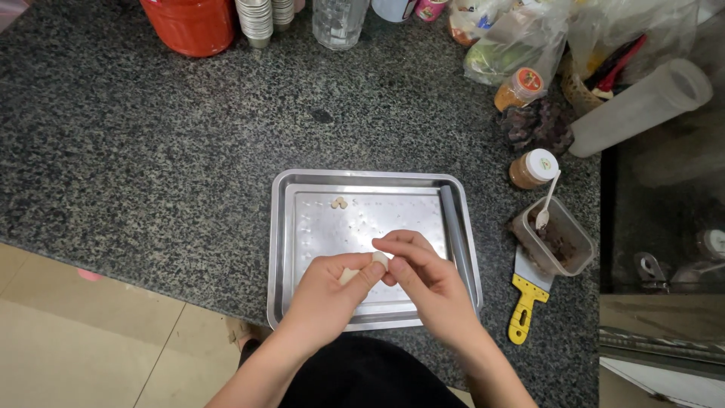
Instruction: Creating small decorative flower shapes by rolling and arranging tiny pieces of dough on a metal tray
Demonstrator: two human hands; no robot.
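Note:
A steel tray (453, 227) lies on the speckled granite counter (151, 151). Over its near half, my left hand (328, 291) holds a pale strip of dough (375, 261) between thumb and fingers. My right hand (423, 272) pinches the tip of that same dough from the right. Three tiny dough balls (339, 202) sit together near the tray's far edge.
Right of the tray stand a plastic tub (555, 242) of dark filling with a white spoon (547, 204), a yellow-handled scraper (525, 298) and two lidded jars (532, 168). A red bucket (189, 26), stacked metal cups (255, 19), a clear glass (338, 23) and plastic bags (521, 38) line the back.

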